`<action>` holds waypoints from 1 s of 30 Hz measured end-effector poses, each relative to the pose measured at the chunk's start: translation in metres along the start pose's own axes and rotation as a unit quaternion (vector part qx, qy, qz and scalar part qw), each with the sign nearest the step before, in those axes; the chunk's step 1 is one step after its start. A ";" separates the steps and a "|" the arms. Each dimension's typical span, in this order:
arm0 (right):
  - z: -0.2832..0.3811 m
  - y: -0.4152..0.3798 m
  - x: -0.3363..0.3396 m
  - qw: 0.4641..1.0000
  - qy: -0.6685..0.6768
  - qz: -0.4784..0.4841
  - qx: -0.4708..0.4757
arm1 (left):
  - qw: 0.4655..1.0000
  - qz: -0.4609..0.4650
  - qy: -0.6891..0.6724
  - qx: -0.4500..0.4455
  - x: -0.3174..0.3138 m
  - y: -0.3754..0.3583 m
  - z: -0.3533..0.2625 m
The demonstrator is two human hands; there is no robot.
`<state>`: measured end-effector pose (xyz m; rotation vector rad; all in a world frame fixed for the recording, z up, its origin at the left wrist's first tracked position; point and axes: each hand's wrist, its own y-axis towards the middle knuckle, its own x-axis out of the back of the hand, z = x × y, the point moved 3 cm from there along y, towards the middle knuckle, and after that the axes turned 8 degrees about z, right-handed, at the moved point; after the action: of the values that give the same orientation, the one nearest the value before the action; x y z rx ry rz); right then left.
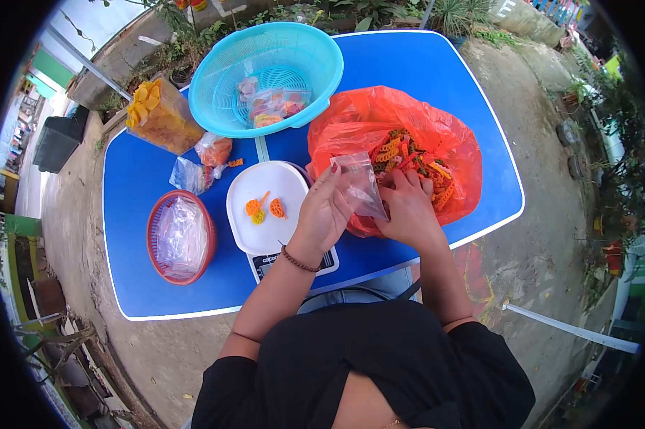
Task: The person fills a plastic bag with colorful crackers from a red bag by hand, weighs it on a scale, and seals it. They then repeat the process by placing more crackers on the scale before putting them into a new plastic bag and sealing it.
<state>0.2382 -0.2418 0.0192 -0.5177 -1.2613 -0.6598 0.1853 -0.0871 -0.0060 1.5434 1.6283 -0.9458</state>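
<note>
1 small clear bag [361,187] in the left hand [324,214], pinched by its upper-left edge between thumb and fingers. Its long axis slants from those fingertips down toward the right hand [411,214]; its low corner sits right by that hand, contact unclear. Can't tell which edge is the mouth.

Right hand: fingers bent, tips down among the lattice snack pieces [388,151] in the red plastic bag [454,139]. Tips partly hidden, so can't tell how far apart they are or whether they have hold of a piece.

Key relation: snack pieces lie directly ahead of the right fingers, touching; the left hand is farther off, on the other side of the clear bag. So the clear bag hangs between the 2 hands, beside the pile, and the right hand is nearer to the pile.

Left of the left hand: white scale pan [259,236] with a few orange and yellow pieces [277,209]. Farther left: red basket [151,236] holding clear plastic [181,236].
</note>
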 end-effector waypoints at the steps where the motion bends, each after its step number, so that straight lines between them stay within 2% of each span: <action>1: -0.001 0.000 0.004 1.000 -0.002 0.006 -0.008 | 1.000 -0.005 -0.009 -0.002 0.002 0.001 0.001; 7: -0.018 -0.001 0.011 0.999 0.006 -0.012 -0.050 | 0.998 -0.031 -0.050 -0.036 0.004 -0.009 -0.008; 13: -0.021 0.002 0.004 0.993 -0.022 -0.097 -0.060 | 0.997 -0.041 -0.049 -0.030 0.010 -0.016 -0.018; 16: -0.009 0.001 0.007 0.993 -0.019 -0.118 -0.011 | 0.998 -0.042 -0.043 -0.031 0.006 -0.017 -0.019; 19: 0.000 0.001 -0.001 0.997 0.045 -0.050 0.050 | 0.998 -0.044 -0.035 -0.032 0.005 -0.018 -0.018; 25: 0.002 0.004 -0.012 0.997 0.033 -0.048 0.042 | 0.999 -0.039 -0.002 -0.031 0.001 -0.019 -0.016; 30: 0.000 0.002 -0.007 0.992 0.070 -0.100 0.043 | 0.998 -0.043 0.049 -0.022 -0.001 -0.028 -0.011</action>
<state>0.2387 -0.2393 0.0125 -0.2698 -1.2119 -0.7925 0.1575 -0.0789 0.0015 1.5231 1.7847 -0.8847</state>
